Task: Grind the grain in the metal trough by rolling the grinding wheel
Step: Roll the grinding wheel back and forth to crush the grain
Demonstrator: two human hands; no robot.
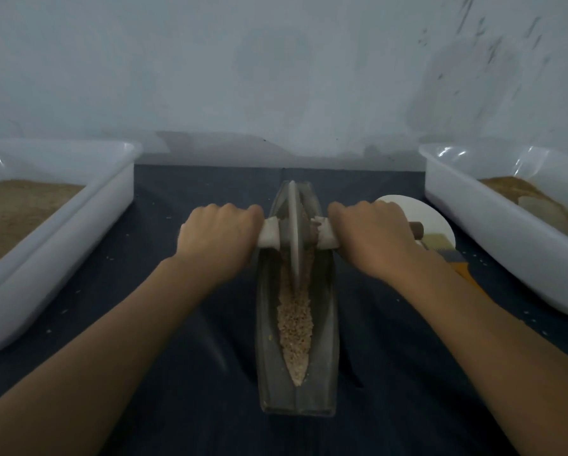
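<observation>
Grinding wheel [294, 232] upright in grain-filled metal trough [264, 324], both hands clenched round its axle handles

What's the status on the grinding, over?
Left hand and right hand grip the axle either side of the grinding wheel. Wheel sits far end of metal trough; grain near end. Nothing blocking.

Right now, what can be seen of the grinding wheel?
The grinding wheel is a thin grey disc, metal by its look, standing upright on edge in the far half of the metal trough, its rim down in the grain. A pale-wrapped axle crosses it; the left hand and right hand grip its ends.
</observation>
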